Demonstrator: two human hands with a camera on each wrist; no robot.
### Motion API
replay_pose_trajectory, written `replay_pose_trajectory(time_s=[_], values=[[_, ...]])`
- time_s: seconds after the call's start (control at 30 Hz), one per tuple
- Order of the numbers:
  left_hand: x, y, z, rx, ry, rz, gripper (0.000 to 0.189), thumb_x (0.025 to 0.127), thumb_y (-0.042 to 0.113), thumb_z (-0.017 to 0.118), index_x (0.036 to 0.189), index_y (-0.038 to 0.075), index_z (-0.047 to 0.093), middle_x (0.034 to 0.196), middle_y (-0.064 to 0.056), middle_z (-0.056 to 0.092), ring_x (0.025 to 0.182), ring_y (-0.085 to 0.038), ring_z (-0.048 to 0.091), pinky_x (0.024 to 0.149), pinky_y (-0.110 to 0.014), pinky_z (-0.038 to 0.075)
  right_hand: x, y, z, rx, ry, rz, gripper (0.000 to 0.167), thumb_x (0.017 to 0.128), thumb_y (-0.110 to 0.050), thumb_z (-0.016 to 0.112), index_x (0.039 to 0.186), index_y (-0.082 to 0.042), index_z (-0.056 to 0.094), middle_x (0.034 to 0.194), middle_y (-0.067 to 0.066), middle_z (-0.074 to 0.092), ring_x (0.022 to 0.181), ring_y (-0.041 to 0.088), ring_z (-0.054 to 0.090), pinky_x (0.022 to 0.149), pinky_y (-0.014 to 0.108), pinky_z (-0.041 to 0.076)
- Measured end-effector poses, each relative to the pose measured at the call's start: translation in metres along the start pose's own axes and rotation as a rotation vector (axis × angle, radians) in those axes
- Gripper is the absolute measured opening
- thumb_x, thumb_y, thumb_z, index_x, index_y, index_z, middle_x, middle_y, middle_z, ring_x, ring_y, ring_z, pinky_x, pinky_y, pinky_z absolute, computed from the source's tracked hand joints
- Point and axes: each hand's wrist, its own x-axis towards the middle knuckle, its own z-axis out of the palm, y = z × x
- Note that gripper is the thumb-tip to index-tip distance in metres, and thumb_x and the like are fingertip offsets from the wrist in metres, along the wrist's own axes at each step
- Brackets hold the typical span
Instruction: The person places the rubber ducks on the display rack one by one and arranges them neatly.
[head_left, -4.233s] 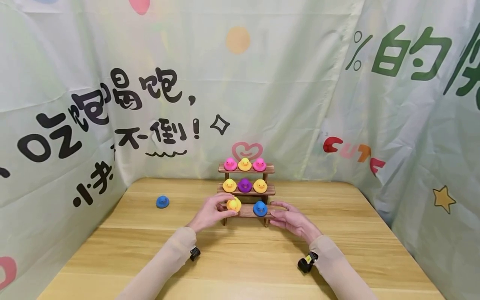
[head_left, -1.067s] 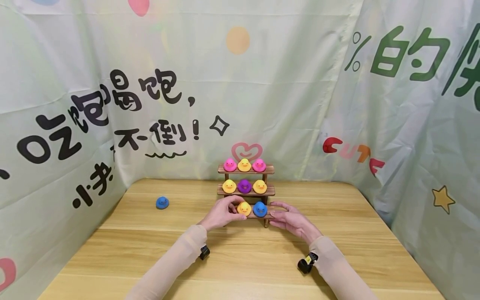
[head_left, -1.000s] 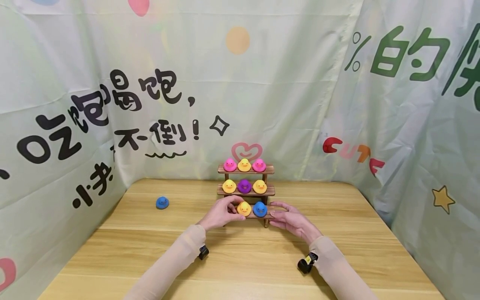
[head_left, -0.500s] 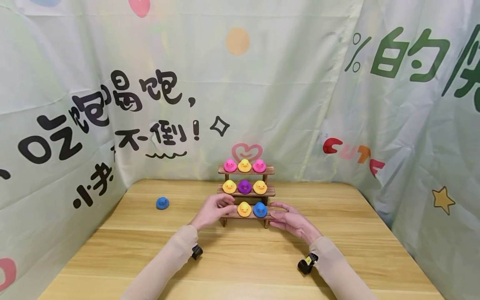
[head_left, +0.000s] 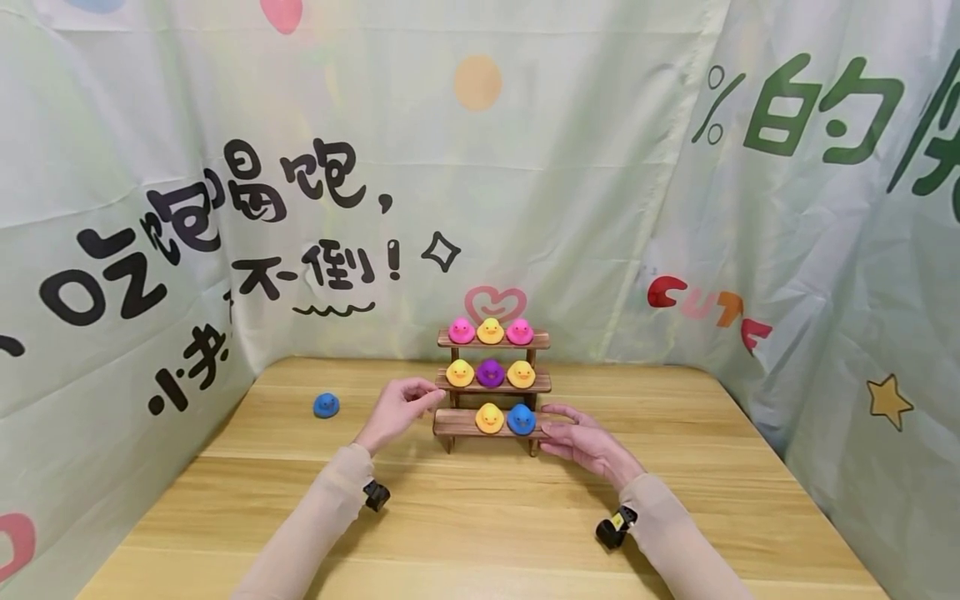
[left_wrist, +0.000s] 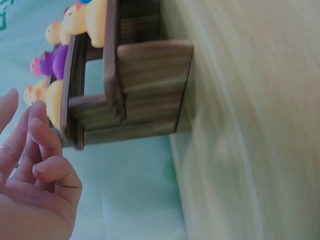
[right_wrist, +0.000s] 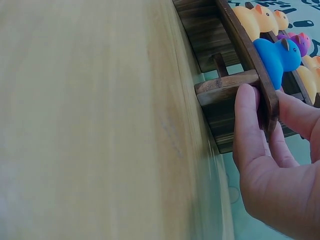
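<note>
A three-step wooden display stand carries several rubber ducks. Its bottom step holds a yellow duck in the middle and a blue duck to the right; the step's left end is bare. My right hand grips that step's right end, thumb above and fingers beneath, as the right wrist view shows. My left hand hovers just left of the stand, fingers loosely bent, holding nothing. In the left wrist view its fingers are apart from the stand's side.
Another blue duck sits alone on the wooden table, left of my left hand. The middle step bears a purple duck between two yellow ones; the top step has a yellow duck between two pink ones. A printed curtain surrounds the table.
The yellow duck has shifted from the bottom step's left end to its middle, beside the blue duck. My left hand has let go of it and withdrawn left. My right hand stays put.
</note>
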Motion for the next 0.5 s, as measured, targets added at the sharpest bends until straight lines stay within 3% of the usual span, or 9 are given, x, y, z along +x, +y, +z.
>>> replay_pose_trajectory(time_s=[0.13, 0.27, 0.4, 0.5], values=[[0.001, -0.002, -0.011, -0.012, -0.026, -0.029, 0.025, 0.090, 0.037, 0.071, 0.098, 0.014, 0.074, 0.082, -0.015, 0.069, 0.066, -0.026, 0.057, 0.059, -0.033, 0.052, 0.000, -0.001, -0.001, 0.009, 0.005, 0.000, 0.060, 0.097, -0.001, 0.056, 0.148, 0.003, 0.026, 0.106, 0.005, 0.065, 0.100, 0.017, 0.068, 0.091, 0.033, 0.055], [0.001, -0.006, -0.023, -0.011, -0.111, -0.092, 0.026, 0.091, 0.035, 0.070, 0.103, 0.013, 0.073, 0.090, -0.024, 0.068, 0.064, -0.018, 0.054, 0.063, -0.034, 0.051, -0.001, -0.002, 0.000, 0.007, 0.019, 0.007, 0.063, 0.097, -0.001, 0.056, 0.150, 0.003, 0.022, 0.106, 0.005, 0.064, 0.099, 0.016, 0.068, 0.091, 0.033, 0.055], [-0.001, -0.010, -0.036, 0.018, -0.185, -0.174, 0.030, 0.093, 0.036, 0.067, 0.110, 0.011, 0.070, 0.096, -0.021, 0.068, 0.069, -0.018, 0.056, 0.064, -0.036, 0.050, -0.001, -0.002, 0.001, 0.000, 0.023, 0.011, 0.063, 0.098, -0.001, 0.055, 0.151, 0.004, 0.021, 0.106, 0.004, 0.064, 0.100, 0.016, 0.068, 0.092, 0.034, 0.055], [-0.003, -0.016, -0.046, 0.032, -0.192, -0.229, 0.035, 0.094, 0.036, 0.066, 0.115, 0.008, 0.067, 0.097, -0.015, 0.068, 0.073, -0.019, 0.058, 0.062, -0.033, 0.047, -0.001, -0.001, 0.001, -0.002, 0.019, 0.007, 0.063, 0.098, -0.002, 0.055, 0.150, 0.004, 0.021, 0.105, 0.004, 0.064, 0.102, 0.017, 0.067, 0.092, 0.034, 0.055]])
